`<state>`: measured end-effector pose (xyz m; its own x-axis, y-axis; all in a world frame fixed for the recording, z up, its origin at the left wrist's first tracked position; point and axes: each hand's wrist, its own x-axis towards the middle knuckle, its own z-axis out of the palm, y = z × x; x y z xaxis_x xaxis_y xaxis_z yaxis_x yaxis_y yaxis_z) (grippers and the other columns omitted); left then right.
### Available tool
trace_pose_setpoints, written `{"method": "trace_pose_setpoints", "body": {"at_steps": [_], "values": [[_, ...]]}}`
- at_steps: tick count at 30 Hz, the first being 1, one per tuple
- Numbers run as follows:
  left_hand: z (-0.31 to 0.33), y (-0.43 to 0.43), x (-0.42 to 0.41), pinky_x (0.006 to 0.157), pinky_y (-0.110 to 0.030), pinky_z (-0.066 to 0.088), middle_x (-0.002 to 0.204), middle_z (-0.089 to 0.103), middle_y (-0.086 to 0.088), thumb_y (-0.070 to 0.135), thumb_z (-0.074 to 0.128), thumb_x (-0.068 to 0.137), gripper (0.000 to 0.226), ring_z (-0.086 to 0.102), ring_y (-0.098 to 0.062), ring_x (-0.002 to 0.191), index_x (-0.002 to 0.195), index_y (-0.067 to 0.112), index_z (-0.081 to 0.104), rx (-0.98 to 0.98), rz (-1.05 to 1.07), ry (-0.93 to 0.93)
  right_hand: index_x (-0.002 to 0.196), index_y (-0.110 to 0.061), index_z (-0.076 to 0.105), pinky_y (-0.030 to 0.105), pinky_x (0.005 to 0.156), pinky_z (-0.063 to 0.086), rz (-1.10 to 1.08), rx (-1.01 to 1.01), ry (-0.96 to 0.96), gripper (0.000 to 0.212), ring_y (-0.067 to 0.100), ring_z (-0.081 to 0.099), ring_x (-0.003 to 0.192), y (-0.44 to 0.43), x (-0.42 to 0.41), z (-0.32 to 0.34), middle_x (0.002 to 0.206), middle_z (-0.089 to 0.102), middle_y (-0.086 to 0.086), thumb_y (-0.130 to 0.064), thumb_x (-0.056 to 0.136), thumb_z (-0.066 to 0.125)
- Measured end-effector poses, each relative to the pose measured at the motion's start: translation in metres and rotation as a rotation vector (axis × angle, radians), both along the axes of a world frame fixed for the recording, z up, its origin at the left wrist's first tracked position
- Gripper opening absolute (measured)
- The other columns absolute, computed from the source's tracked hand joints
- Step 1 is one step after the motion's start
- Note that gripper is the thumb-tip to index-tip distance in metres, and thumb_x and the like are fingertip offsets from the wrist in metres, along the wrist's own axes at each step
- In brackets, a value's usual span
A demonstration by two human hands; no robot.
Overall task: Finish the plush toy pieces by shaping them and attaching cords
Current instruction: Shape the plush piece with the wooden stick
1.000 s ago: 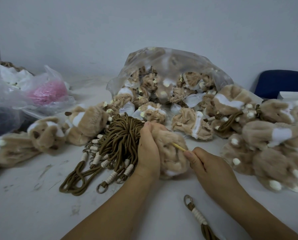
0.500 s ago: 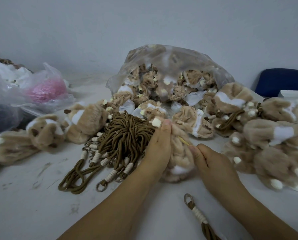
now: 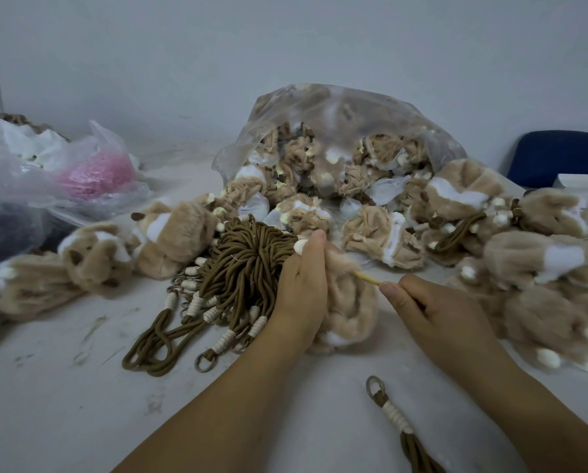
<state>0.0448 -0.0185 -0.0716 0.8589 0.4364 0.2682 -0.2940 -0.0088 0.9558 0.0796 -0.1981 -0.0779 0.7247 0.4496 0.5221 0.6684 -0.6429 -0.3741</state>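
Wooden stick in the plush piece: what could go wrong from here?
The thin stick, pinched by the right hand, could pierce the plush piece or jab the left hand gripping it. The left hand also lies against the cord bundle, so turning the piece might snag a loop.

- A white table [image 3: 63,404] is spreading across the lower view, its top showing grey scuffs and smudges.
- Behind the table, a plain pale grey wall [image 3: 285,46] is filling the whole upper view.
- At the table's far right edge, a dark blue chair back [image 3: 562,158] is peeking up against that wall.
- Soft, even light is falling over the table, throwing only faint shadows.
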Motion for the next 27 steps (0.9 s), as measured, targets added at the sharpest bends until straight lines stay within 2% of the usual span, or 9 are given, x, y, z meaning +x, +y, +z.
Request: {"method": "trace_pose_setpoints", "body": {"at_steps": [1,6,11,14,16,18,21,24,27], "values": [[0.001,0.000,-0.001,0.055,-0.019,0.048,0.057,0.059,-0.007,0.054,0.043,0.083,0.059,0.060,-0.014,0.058,0.067,0.000,0.062,0.001,-0.005,0.014,0.058,-0.025,0.032,0.024,0.045,0.026,-0.003,-0.011,-0.004,0.049,0.012,0.051,0.063,0.000,0.000,0.001,0.048,0.041,-0.004,-0.065,0.086,0.026],[0.002,-0.006,-0.002,0.050,-0.021,0.043,0.055,0.049,0.005,0.046,0.047,0.082,0.034,0.051,-0.008,0.055,0.053,0.028,0.053,0.061,-0.084,0.072,0.059,-0.024,0.036,0.024,0.045,0.029,-0.007,-0.009,-0.026,0.050,0.009,0.046,0.048,0.003,-0.002,0.000,0.048,0.042,-0.004,-0.065,0.086,0.026],[0.003,-0.006,0.000,0.055,-0.030,0.036,0.057,0.038,0.001,0.044,0.047,0.083,0.033,0.040,-0.015,0.057,0.054,0.028,0.042,0.096,-0.122,0.105,0.060,-0.020,0.038,0.022,0.045,0.023,-0.041,0.029,-0.012,0.056,0.008,0.044,0.046,0.010,-0.006,-0.006,0.047,0.043,-0.003,-0.066,0.087,0.021],[-0.001,-0.008,0.004,0.049,-0.025,0.036,0.049,0.038,0.004,0.045,0.049,0.083,0.039,0.040,-0.011,0.050,0.050,0.025,0.040,0.123,-0.098,0.097,0.059,-0.021,0.037,0.023,0.046,0.023,-0.036,0.048,0.010,0.054,0.007,0.044,0.046,0.013,-0.005,-0.008,0.045,0.042,-0.004,-0.067,0.083,0.021],[-0.005,-0.009,0.006,0.051,-0.022,0.044,0.051,0.049,0.001,0.048,0.054,0.083,0.037,0.049,-0.011,0.051,0.057,0.023,0.048,0.160,-0.086,0.061,0.059,-0.021,0.039,0.025,0.046,0.025,-0.040,0.085,0.043,0.056,0.008,0.046,0.047,0.013,-0.004,-0.009,0.046,0.045,-0.005,-0.069,0.081,0.020],[-0.008,-0.009,0.006,0.064,-0.019,0.054,0.067,0.066,0.009,0.053,0.061,0.081,0.032,0.064,-0.005,0.064,0.072,0.023,0.059,0.189,-0.103,0.071,0.061,-0.022,0.045,0.028,0.047,0.032,-0.060,0.144,0.088,0.058,0.008,0.051,0.051,0.013,-0.001,-0.011,0.050,0.051,-0.006,-0.071,0.079,0.021],[-0.009,-0.008,0.005,0.078,-0.021,0.057,0.098,0.071,0.017,0.061,0.068,0.074,0.030,0.068,0.001,0.091,0.098,0.044,0.060,0.257,-0.117,0.078,0.070,-0.027,0.056,0.030,0.052,0.041,-0.109,0.207,0.147,0.060,0.005,0.055,0.058,0.009,0.004,-0.011,0.059,0.059,-0.006,-0.074,0.077,0.019],[-0.009,-0.008,0.007,0.088,-0.042,0.056,0.108,0.067,0.004,0.062,0.066,0.073,0.041,0.066,-0.013,0.100,0.104,0.035,0.058,0.360,-0.073,0.114,0.060,-0.037,0.050,0.025,0.050,0.033,-0.140,0.248,0.156,0.049,0.002,0.053,0.056,0.006,0.007,-0.009,0.055,0.056,-0.009,-0.073,0.079,0.021],[-0.007,-0.004,0.006,0.078,-0.040,0.055,0.095,0.067,0.002,0.055,0.060,0.087,0.031,0.065,-0.012,0.087,0.094,0.025,0.058,0.371,-0.036,0.081,0.060,-0.031,0.049,0.028,0.050,0.033,-0.146,0.242,0.190,0.053,0.000,0.053,0.062,0.005,0.009,-0.009,0.060,0.057,-0.021,-0.073,0.080,0.023]]}}
